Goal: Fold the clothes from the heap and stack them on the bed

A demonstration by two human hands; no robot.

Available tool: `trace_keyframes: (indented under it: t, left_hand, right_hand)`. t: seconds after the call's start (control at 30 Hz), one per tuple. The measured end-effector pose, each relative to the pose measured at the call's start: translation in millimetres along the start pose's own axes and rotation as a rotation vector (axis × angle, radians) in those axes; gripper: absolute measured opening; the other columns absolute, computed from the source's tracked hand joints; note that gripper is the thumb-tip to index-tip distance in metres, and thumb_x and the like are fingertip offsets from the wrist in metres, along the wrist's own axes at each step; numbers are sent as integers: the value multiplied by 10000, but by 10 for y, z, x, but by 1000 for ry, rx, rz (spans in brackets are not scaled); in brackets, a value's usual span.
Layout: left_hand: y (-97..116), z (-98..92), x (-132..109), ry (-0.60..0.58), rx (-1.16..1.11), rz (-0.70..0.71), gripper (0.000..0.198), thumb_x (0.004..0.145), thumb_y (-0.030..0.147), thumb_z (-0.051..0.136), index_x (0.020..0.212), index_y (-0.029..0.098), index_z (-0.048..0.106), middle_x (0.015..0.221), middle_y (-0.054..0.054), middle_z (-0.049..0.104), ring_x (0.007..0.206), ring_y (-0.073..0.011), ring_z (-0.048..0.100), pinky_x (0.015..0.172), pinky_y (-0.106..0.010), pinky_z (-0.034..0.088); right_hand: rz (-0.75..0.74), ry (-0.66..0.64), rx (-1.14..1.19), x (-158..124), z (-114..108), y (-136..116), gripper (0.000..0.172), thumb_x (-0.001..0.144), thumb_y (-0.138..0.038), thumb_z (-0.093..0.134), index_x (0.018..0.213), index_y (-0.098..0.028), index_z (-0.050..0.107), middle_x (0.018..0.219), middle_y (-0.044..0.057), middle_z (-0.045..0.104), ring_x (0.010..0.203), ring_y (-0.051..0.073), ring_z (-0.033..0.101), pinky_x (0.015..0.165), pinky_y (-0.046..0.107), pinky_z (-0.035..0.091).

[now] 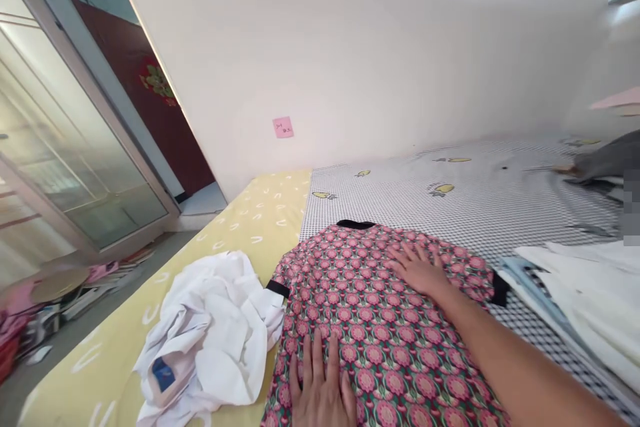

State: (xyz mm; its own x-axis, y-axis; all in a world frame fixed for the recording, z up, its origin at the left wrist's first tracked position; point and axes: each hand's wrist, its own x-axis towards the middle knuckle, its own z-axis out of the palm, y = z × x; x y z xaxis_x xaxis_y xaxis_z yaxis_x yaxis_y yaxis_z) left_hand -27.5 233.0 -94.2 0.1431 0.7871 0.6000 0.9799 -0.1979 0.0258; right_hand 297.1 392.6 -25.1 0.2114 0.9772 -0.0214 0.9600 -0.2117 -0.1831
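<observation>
Presently both hands lie released, palms down and fingers spread, grasping nothing, on the pink flower-patterned garment with black collar and cuffs (380, 327). This garment is spread flat on the bed (530, 227), over the line where the yellow sheet (250, 220) meets the black-and-white checked sheet (475, 213). The left hand (323, 390) rests on the garment's lower middle and the right hand (417, 268) near its collar end, while a crumpled white cloth heap (210, 333) touches its left sleeve and folded white clothes (590, 300) lie to its right.

Crumpled white garment (210, 333), pink wall note (283, 127)
</observation>
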Motion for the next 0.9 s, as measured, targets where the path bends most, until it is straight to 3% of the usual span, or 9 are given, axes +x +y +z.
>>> trace_keyframes:
  t: [0.2, 0.33, 0.43, 0.57, 0.73, 0.9]
  left_hand:
    - [102, -65, -14, -5, -23, -61, 664, 944, 482, 600, 1560, 444, 354, 1612, 25, 501, 1432, -310, 506, 1219, -581, 366]
    - [132, -220, 50, -4, -69, -56, 597, 963, 545, 568, 1533, 440, 426, 1591, 32, 529, 1420, -271, 524, 1218, -544, 387]
    - [142, -393, 129, -66, -103, -45, 520, 991, 497, 533, 1503, 420, 494, 1565, 12, 564, 1411, -265, 537, 1190, -529, 425]
    - [169, -546, 214, -152, -117, -41, 476, 1015, 380, 483, 1486, 344, 545, 1574, -40, 554, 1450, -289, 500, 1216, -572, 387]
    - [203, -609, 248, -183, -144, -37, 480, 1016, 321, 456, 1486, 304, 555, 1592, -56, 529, 1464, -302, 488, 1249, -577, 339]
    - [205, -650, 264, -192, -126, -8, 495, 1032, 296, 393, 1501, 243, 542, 1602, -109, 510, 1492, -317, 454, 1253, -577, 318]
  right_hand:
    - [94, 102, 16, 223, 167, 77, 685, 1010, -634, 218, 1620, -365, 371, 1742, 76, 252, 1599, 382, 161, 1244, 670, 72]
    - [64, 154, 14, 64, 218, 88, 688, 1014, -600, 218, 1626, -325, 370, 1734, 86, 273, 1596, 369, 171, 1252, 652, 80]
    - [55, 93, -20, -254, 150, 82, 688, 1025, -570, 181, 1649, -313, 311, 1739, 81, 260, 1591, 370, 186, 1246, 671, 93]
    - [37, 13, -73, -830, 53, 127, 657, 1039, -524, 185, 1653, -322, 298, 1750, 38, 232, 1597, 333, 190, 1264, 607, 144]
    - [-4, 111, -172, -1633, 61, 294, 606, 1045, -481, 244, 1635, -373, 328, 1715, 9, 333, 1570, 311, 274, 1248, 587, 224]
    - [99, 193, -224, -2317, 118, 427, 594, 1061, -471, 201, 1630, -374, 342, 1704, 1, 354, 1559, 319, 298, 1225, 612, 257]
